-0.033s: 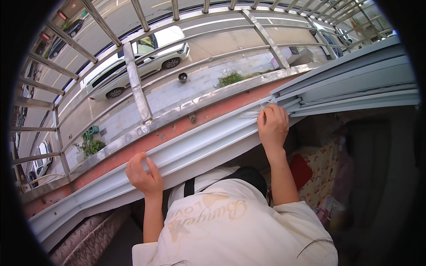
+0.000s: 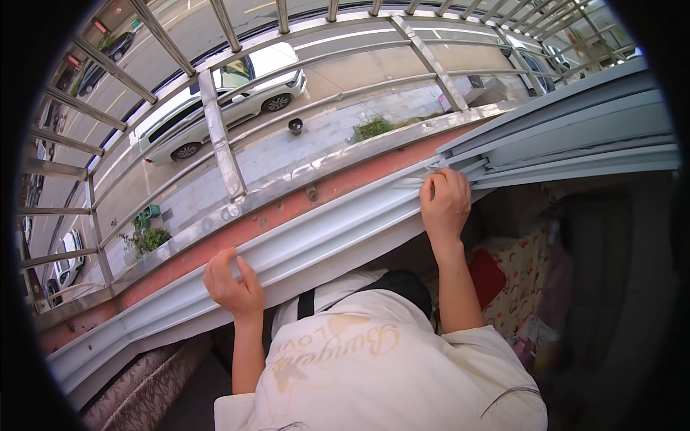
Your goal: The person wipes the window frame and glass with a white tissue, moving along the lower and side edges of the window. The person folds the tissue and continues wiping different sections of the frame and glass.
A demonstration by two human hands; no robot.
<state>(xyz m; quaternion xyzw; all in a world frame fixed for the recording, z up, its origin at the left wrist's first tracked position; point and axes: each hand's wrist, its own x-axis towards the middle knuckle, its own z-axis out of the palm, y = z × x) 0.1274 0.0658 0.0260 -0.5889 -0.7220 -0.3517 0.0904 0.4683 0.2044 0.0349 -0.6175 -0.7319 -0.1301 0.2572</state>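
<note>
A white window track [image 2: 316, 248] with long grooves runs slantwise across the view. At its right part, my right hand [image 2: 445, 205] is closed on a thin, crumpled white wipe [image 2: 417, 181], pressing it into the grooves beside the end of the grey-white window sash [image 2: 575, 133]. Most of the wipe is covered by my fingers. Farther left, my left hand [image 2: 236, 284] rests at the track's inner edge, thumb and fingers apart, holding nothing.
Beyond the track lie a reddish ledge [image 2: 284, 202] and a metal bar cage [image 2: 224, 165]. Below outside are a white car [image 2: 237, 97], a dark pot [image 2: 295, 126] and green plants [image 2: 373, 128]. Indoors, a patterned cloth [image 2: 514, 287] and a brownish curtain [image 2: 140, 388] sit below the sill.
My right hand has shifted slightly to the right along the track with the wipe. The left hand stays in place.
</note>
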